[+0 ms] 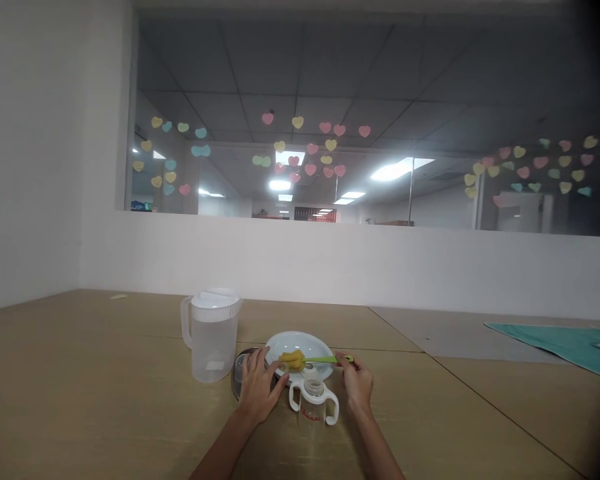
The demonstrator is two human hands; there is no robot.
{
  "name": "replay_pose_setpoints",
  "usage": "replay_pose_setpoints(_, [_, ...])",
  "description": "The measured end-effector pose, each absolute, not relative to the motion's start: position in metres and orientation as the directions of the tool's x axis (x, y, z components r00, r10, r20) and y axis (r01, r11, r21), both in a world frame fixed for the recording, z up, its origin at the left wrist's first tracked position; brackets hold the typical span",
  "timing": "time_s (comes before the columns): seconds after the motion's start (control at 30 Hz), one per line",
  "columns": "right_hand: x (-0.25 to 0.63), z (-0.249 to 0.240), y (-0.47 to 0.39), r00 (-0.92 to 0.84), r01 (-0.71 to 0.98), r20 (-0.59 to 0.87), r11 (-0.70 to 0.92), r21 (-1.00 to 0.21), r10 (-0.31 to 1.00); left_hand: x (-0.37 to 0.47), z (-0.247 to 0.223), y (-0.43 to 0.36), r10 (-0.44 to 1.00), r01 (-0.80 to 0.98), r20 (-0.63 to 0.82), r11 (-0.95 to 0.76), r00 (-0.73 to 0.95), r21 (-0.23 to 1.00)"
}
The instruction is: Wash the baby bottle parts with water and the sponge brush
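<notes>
My right hand (357, 383) is closed on the handle of a green brush (323, 359), which reaches left over a white oval bowl (307, 340). A yellow sponge or cloth (293, 360) lies at the brush's far end, in the bowl. My left hand (260, 387) is at the bowl's left edge, fingers spread, its fingertips near a small pale ring (284, 367); whether it touches the ring is unclear. In front of the bowl stands a clear bottle (312, 410) with white side handles and an uncovered neck.
A translucent lidded jug (214, 340) stands left of my hands. A dark round tray (237, 383) is partly under my left hand, with a clear domed piece on it. At the right lies a teal cloth (555, 340). A wall and window are behind the table (130, 400).
</notes>
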State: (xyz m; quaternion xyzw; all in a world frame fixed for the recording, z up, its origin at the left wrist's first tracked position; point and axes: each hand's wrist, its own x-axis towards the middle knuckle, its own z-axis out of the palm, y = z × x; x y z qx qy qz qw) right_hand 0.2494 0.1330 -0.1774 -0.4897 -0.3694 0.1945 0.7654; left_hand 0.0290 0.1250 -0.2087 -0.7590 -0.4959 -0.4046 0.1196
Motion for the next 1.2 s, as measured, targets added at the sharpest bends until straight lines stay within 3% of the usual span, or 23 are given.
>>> replay_pose_setpoints(0.17, [0.252, -0.175, 0.128, 0.652, -0.007, 0.323, 0.431, -0.902, 0.686, 0.028, -0.205, 0.121, 0.644, 0.824, 0.731, -0.526, 0.225, 0.209])
replay_pose_setpoints(0.53, [0.250, -0.172, 0.125, 0.648, -0.157, 0.204, 0.390, -0.907, 0.734, 0.030, -0.202, 0.120, 0.649, 0.713, 0.715, -0.628, 0.259, 0.312])
replay_pose_setpoints(0.7, [0.252, -0.172, 0.126, 0.679, -0.118, 0.215, 0.393, -0.912, 0.702, 0.030, -0.198, 0.118, 0.656, 0.693, 0.709, -0.638, 0.260, 0.336])
replay_pose_setpoints(0.93, [0.250, -0.169, 0.124, 0.667, 0.085, 0.379, 0.439, -0.894, 0.641, 0.030, -0.195, 0.115, 0.653, 0.697, 0.706, -0.640, 0.272, 0.323])
replay_pose_setpoints(1.2, [0.248, -0.167, 0.120, 0.675, 0.191, 0.448, 0.448, -0.874, 0.587, 0.030, -0.195, 0.116, 0.649, 0.714, 0.703, -0.636, 0.289, 0.293])
